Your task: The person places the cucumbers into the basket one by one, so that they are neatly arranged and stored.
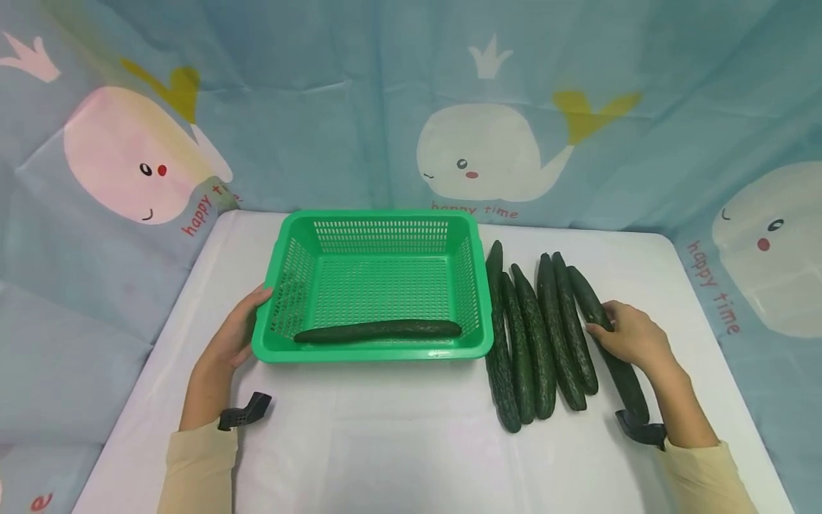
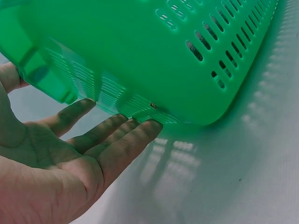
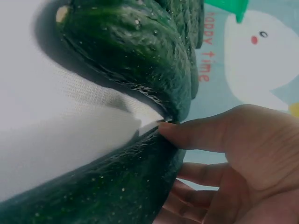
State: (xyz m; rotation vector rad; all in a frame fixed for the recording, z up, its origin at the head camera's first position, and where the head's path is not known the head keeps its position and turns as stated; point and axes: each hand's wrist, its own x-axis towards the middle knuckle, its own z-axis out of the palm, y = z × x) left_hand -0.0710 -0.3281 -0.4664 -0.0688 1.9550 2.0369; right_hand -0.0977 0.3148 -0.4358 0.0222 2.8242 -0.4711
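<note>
My left hand (image 1: 237,335) is at the left side of a green plastic basket (image 1: 372,355). Its fingers lie nearly straight, fingertips against the slotted outer wall in the left wrist view, and the thumb meets the rim. One cucumber (image 1: 379,330) lies lengthwise inside, along the near wall. Over on the right, my right hand (image 1: 632,332) grips the rightmost cucumber (image 1: 623,375) around its middle. The right wrist view shows the thumb on one side of that cucumber (image 3: 112,186) and the fingers on the other, partly hidden behind it.
Several more cucumbers (image 1: 542,343) lie side by side between the basket and my right hand, the leftmost against the basket's right side. A white cloth covers the table (image 1: 398,442). Behind it hangs a blue curtain (image 1: 359,143) printed with whales.
</note>
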